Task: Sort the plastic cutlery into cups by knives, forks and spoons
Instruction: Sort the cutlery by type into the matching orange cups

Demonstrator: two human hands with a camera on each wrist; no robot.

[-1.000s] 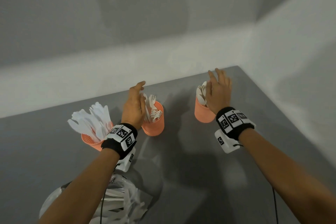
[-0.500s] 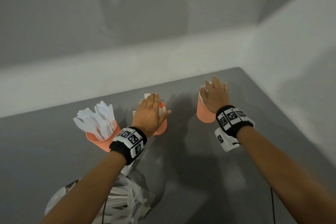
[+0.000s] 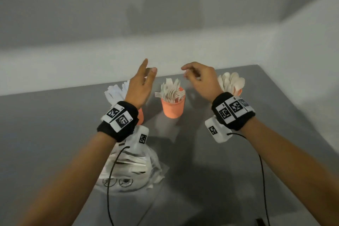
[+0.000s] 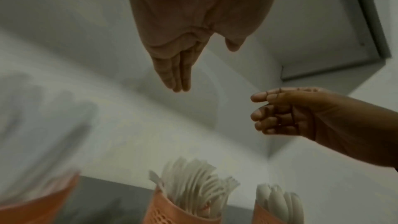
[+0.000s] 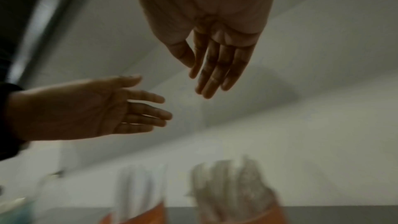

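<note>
Three orange cups stand in a row on the grey table (image 3: 55, 124). The left cup (image 3: 140, 115) holds white knives (image 3: 114, 91) and is mostly hidden behind my left wrist. The middle cup (image 3: 173, 106) holds forks (image 3: 170, 90). The right cup (image 3: 239, 91), behind my right wrist, holds spoons (image 3: 232, 81). My left hand (image 3: 145, 79) hovers above and between the knife and fork cups, fingers straight, holding nothing. My right hand (image 3: 196, 77) hangs in the air right of the fork cup, fingers loosely curled and empty. The wrist views show both palms bare: left hand (image 4: 178, 67), right hand (image 5: 215, 67).
A crumpled clear plastic bag (image 3: 132, 169) with white cutlery inside lies near the front, under my left forearm. White walls close the table at the back and right. Black cables hang from both wrist cameras.
Both hands have lifted off the cups and risen into the air, drawing toward each other above the fork cup. The camera has come closer to the table.
</note>
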